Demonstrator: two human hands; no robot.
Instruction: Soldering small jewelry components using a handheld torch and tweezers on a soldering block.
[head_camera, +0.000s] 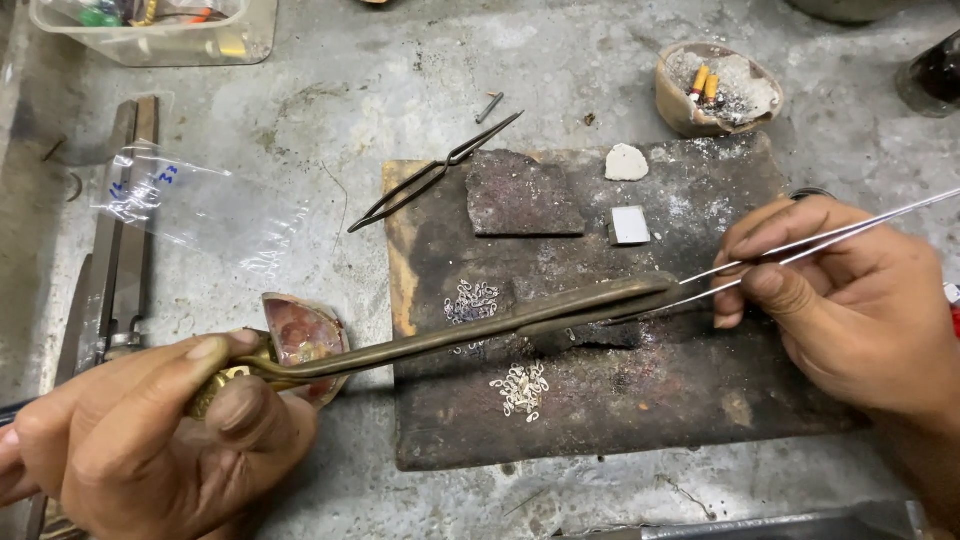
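Gripping one brass torch (450, 335), the left hand (140, 440) had its fingers closed round the handle. The right hand (850, 300) pinched one pair of tweezers (800, 245). Two clusters of silver links (522, 388) lay on one charred board (700, 400).

Your left hand (140, 440) has its grip closed around the brass torch (450, 335), whose long nozzle lies across the dark soldering board (600, 400) on the table (330, 90). Your right hand (850, 300) pinches thin steel tweezers (800, 245), tips just beside the nozzle end. Two small heaps of silver links (523, 388) lie on the board, with black tongs (430, 175) beyond its far corner.
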